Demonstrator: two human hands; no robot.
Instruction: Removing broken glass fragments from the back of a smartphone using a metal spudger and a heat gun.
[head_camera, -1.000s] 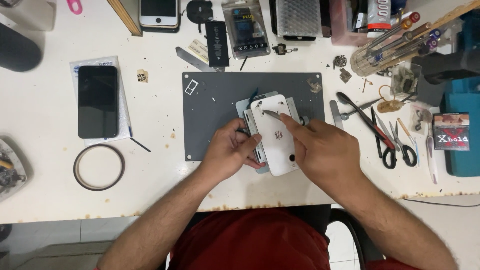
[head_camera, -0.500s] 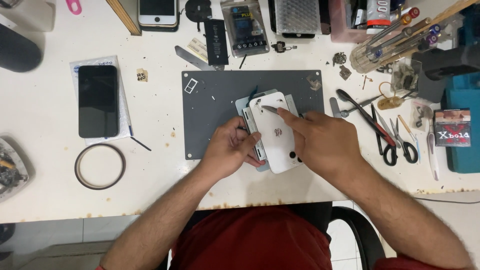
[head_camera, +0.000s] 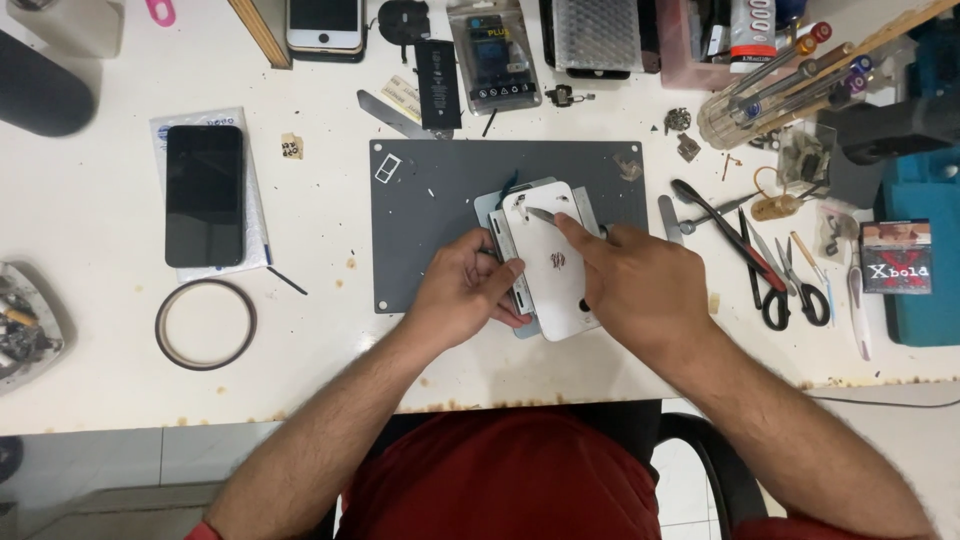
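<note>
Item: white phone back (head_camera: 553, 262), laid face-down on a grey work mat (head_camera: 440, 180) at the centre of a white bench (head_camera: 330, 330), stacked over a paler frame or screen part whose edges show at 9 and 12 o'clock. The left hand (head_camera: 462, 290) is closed on the stack's 9 o'clock edge, fingers pressed against the side so that it is pinned. The right hand (head_camera: 640, 285) is pinched round a thin metal tool (head_camera: 541, 214), its tip set near the camera corner at 12 o'clock; whether the tip is under the shell cannot be told. Risks, as judged: the tip could be driven too deep and a cable or the glass beneath nicked — caused by force applied along the blade; the shell could be cracked if levered at one corner only; the stack could be skidded across the mat if the left-hand pressure is eased. Loose screws and debris (head_camera: 630, 168) at 1 o'clock could be swept off by the right wrist. Scissors and pliers (head_camera: 780, 280) lie at 3 o'clock, a black phone (head_camera: 204, 195) at 9 o'clock, a tape ring (head_camera: 206, 323) at 8 o'clock.
</note>
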